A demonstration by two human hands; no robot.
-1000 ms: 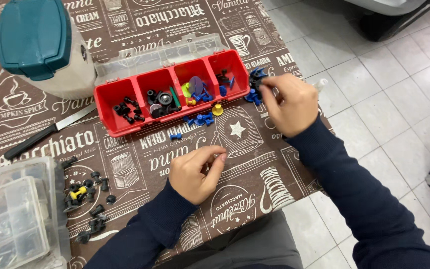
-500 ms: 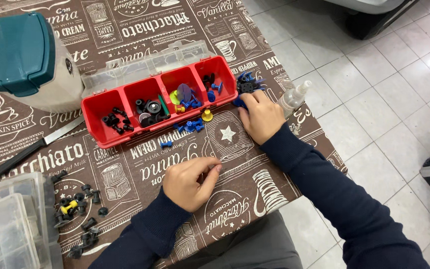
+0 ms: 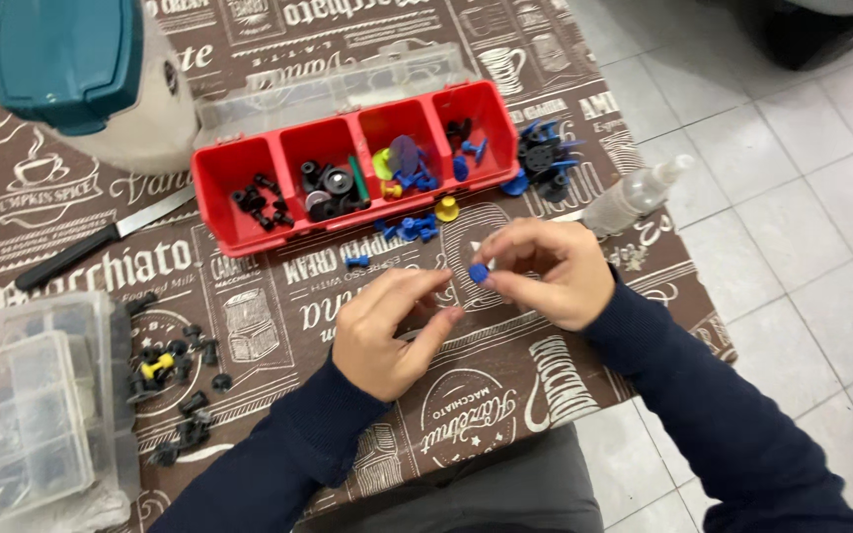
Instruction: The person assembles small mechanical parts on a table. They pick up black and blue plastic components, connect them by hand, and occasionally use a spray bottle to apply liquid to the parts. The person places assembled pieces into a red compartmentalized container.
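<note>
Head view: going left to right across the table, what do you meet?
Clear compartment box → loose black clips → left hand → small blue clip pinched by right hand → clear spray bottle.

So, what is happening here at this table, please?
A person sits at a table covered with a brown printed cloth and sorts small plastic parts. The right hand pinches a small blue piece at its fingertips. The left hand is close beside it, fingers curled, and whether it holds anything cannot be seen. Behind the hands stands a red compartment tray with black, blue and yellow parts, and more blue parts lie loose in front of it. A clear organizer box sits at the left.
</note>
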